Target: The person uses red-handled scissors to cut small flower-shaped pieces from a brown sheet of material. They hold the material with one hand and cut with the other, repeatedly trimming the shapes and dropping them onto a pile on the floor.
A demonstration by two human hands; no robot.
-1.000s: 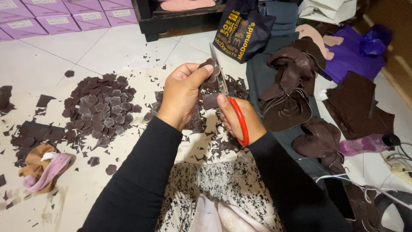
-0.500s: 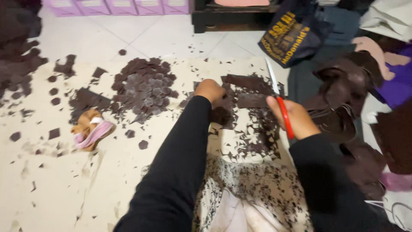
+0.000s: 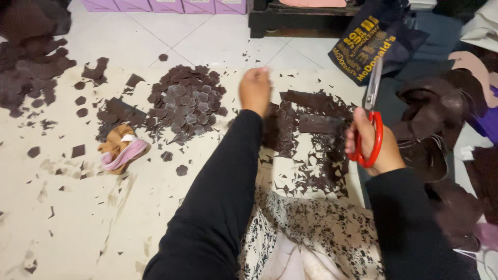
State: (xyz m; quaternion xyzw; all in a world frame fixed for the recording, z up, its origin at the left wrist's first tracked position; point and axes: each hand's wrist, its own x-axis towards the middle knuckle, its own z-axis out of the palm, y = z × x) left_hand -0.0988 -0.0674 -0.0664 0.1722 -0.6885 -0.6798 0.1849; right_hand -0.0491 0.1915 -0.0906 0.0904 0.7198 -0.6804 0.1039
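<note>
Tiled floor, cream sheet (image 3: 78,218) | left hand (image 3: 255,89) now stretched, fingers loose, empty, beside cut-pieces pile (image 3: 188,101), no longer at blades | right hand (image 3: 371,142) gripping red scissors (image 3: 369,124), lifted clear; cutting paused

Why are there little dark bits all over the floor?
Dark brown scraps lie scattered over the pale floor sheet, beside a pile of cut pieces. The right hand holds red-handled scissors.

Left hand (image 3: 255,89) stretched forward, fingers loosely curled, right hand (image 3: 374,142) raised, grip closed, both arms black-sleeved
</note>
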